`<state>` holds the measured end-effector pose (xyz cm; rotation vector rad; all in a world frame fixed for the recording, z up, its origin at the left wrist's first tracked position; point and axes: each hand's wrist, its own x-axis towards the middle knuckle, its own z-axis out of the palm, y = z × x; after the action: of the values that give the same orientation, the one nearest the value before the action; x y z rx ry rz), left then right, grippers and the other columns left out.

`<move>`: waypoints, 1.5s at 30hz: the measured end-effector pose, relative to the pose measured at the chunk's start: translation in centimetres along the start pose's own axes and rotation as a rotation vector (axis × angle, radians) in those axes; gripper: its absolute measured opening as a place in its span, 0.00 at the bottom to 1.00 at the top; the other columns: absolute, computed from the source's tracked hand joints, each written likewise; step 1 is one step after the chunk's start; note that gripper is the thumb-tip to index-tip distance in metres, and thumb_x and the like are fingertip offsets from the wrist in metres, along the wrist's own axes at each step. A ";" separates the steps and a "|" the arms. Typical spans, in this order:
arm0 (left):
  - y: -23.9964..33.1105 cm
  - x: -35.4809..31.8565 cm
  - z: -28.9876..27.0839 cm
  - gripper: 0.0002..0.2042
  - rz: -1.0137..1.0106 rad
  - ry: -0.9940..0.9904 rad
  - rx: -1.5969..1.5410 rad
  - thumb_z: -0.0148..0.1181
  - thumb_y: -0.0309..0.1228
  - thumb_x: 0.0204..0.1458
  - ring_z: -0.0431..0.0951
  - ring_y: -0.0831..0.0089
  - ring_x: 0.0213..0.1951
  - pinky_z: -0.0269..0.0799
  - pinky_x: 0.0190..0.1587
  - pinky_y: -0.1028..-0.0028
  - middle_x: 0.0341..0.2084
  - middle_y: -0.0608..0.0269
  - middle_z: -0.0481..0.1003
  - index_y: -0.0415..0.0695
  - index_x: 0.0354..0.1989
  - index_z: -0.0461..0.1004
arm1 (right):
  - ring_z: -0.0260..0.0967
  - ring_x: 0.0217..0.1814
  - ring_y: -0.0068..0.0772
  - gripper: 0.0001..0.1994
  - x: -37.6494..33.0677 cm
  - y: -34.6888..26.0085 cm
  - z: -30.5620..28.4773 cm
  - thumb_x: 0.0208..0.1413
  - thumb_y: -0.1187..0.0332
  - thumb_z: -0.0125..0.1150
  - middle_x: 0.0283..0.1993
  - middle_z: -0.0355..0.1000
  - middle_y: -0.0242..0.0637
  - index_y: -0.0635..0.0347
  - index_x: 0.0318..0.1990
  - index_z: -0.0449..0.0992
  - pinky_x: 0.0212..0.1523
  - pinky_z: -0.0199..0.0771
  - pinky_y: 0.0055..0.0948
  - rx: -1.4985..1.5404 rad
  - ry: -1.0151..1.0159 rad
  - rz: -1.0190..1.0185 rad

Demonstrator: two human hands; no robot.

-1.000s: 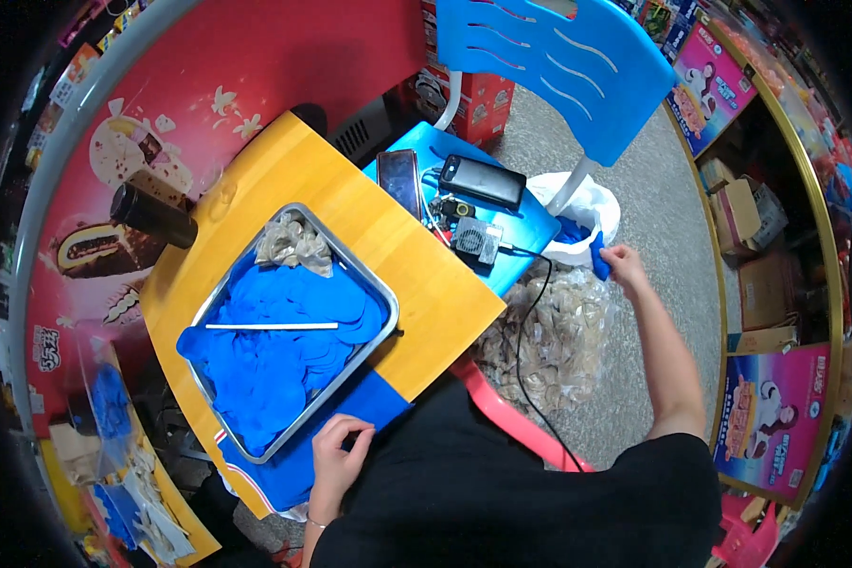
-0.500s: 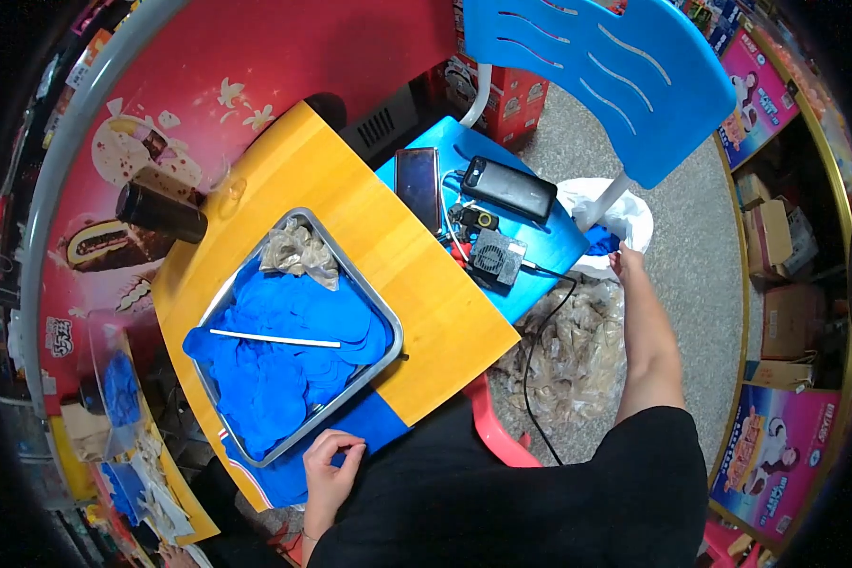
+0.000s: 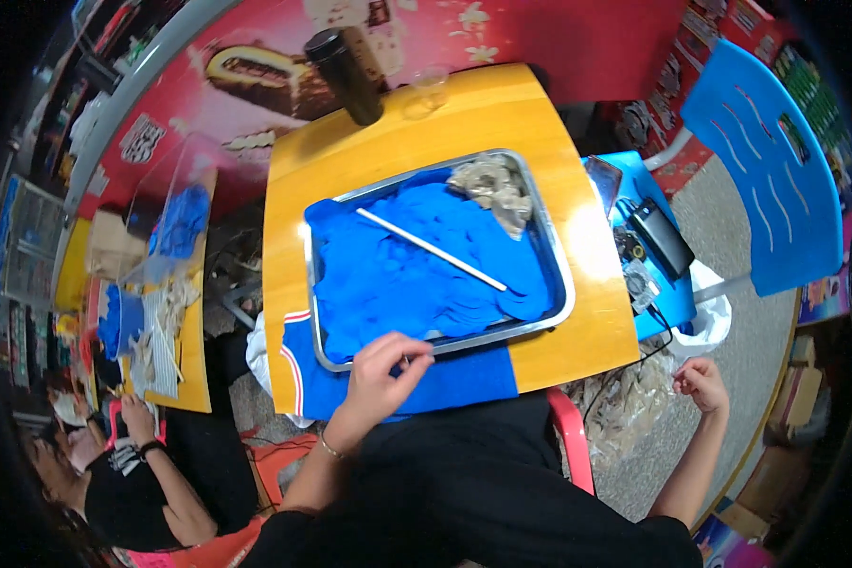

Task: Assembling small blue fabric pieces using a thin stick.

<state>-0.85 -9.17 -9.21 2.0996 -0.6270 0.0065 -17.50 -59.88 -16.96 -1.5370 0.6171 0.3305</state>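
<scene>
A metal tray (image 3: 566, 301) holds a heap of blue flat rounded pieces (image 3: 398, 270), which look like cloth or foam. Across them lies a thin white stick (image 3: 431, 249). A crumpled bunch of brownish clear plastic bags (image 3: 492, 187) sits in the tray's far right corner. My left hand (image 3: 381, 377) is over the tray's front rim, thumb and forefinger pinched; whether anything small is between them is hidden. Off the table to the right, my right hand (image 3: 702, 386) hangs with curled fingers and nothing visible in them, near a white bag (image 3: 710, 322).
The tray stands on a yellow wooden table (image 3: 592, 346), partly over a blue cloth (image 3: 464, 379). A dark bottle (image 3: 346, 78) stands behind. A blue chair (image 3: 767, 170) bears a black power bank (image 3: 661, 237). Plastic bags (image 3: 630, 402) lie on the floor. Another person (image 3: 151, 492) sits left.
My view has swung left. The right hand has come away from the white bag, where it was at a blue piece. My left hand has moved up to the tray's front rim.
</scene>
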 end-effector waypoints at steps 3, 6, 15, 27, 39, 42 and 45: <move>-1.2 0.5 -2.1 0.06 -0.020 0.114 0.098 0.64 0.23 0.43 0.75 0.65 0.29 0.70 0.31 0.72 0.28 0.58 0.75 0.39 0.30 0.75 | 0.73 0.26 0.23 0.07 0.9 -7.1 5.9 0.48 0.68 0.63 0.26 0.75 0.36 0.63 0.28 0.76 0.23 0.66 0.17 -0.025 -0.235 -0.243; -3.6 0.4 -3.7 0.09 0.172 0.198 0.343 0.64 0.25 0.43 0.74 0.60 0.37 0.70 0.40 0.67 0.33 0.56 0.75 0.39 0.34 0.75 | 0.73 0.32 0.25 0.07 3.5 -14.6 16.2 0.49 0.71 0.63 0.31 0.75 0.36 0.65 0.33 0.77 0.31 0.71 0.21 -0.307 -0.330 -0.389; -4.8 2.1 -2.6 0.25 0.055 0.083 0.489 0.69 0.31 0.34 0.71 0.57 0.38 0.68 0.41 0.63 0.36 0.55 0.71 0.40 0.45 0.70 | 0.74 0.34 0.37 0.11 7.3 -18.6 35.5 0.46 0.68 0.64 0.37 0.72 0.38 0.56 0.39 0.76 0.33 0.73 0.35 -1.024 -0.122 -1.100; -6.7 2.5 -1.4 0.11 -0.014 0.171 0.380 0.64 0.33 0.41 0.74 0.57 0.35 0.70 0.36 0.62 0.29 0.57 0.74 0.45 0.32 0.71 | 0.72 0.30 0.31 0.09 6.9 -15.7 37.1 0.46 0.74 0.63 0.37 0.72 0.39 0.59 0.38 0.76 0.30 0.73 0.27 -0.674 -0.009 -1.041; -7.5 0.3 -2.5 0.06 0.045 0.314 0.077 0.60 0.29 0.47 0.73 0.56 0.33 0.69 0.35 0.63 0.26 0.55 0.71 0.40 0.29 0.72 | 0.66 0.28 0.21 0.09 9.0 -12.0 36.7 0.49 0.77 0.60 0.34 0.72 0.34 0.62 0.40 0.75 0.28 0.65 0.20 -0.434 0.026 -0.866; -7.7 0.2 -2.4 0.08 -0.006 0.298 0.017 0.59 0.30 0.48 0.73 0.55 0.34 0.69 0.36 0.63 0.27 0.54 0.71 0.38 0.30 0.71 | 0.67 0.29 0.22 0.09 9.1 -12.1 36.7 0.49 0.77 0.60 0.33 0.73 0.35 0.63 0.40 0.75 0.30 0.67 0.22 -0.448 0.020 -0.850; -8.4 0.3 -2.1 0.09 -0.012 0.254 0.013 0.59 0.31 0.49 0.73 0.55 0.35 0.69 0.37 0.63 0.28 0.53 0.71 0.38 0.30 0.71 | 0.69 0.30 0.24 0.10 9.3 -12.1 36.8 0.48 0.77 0.60 0.32 0.73 0.36 0.63 0.40 0.75 0.33 0.69 0.23 -0.477 -0.011 -0.832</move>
<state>3.58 -3.87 -14.45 2.0716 -0.4619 0.2665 2.92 -25.74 -14.95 -2.0976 -0.1625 -0.1696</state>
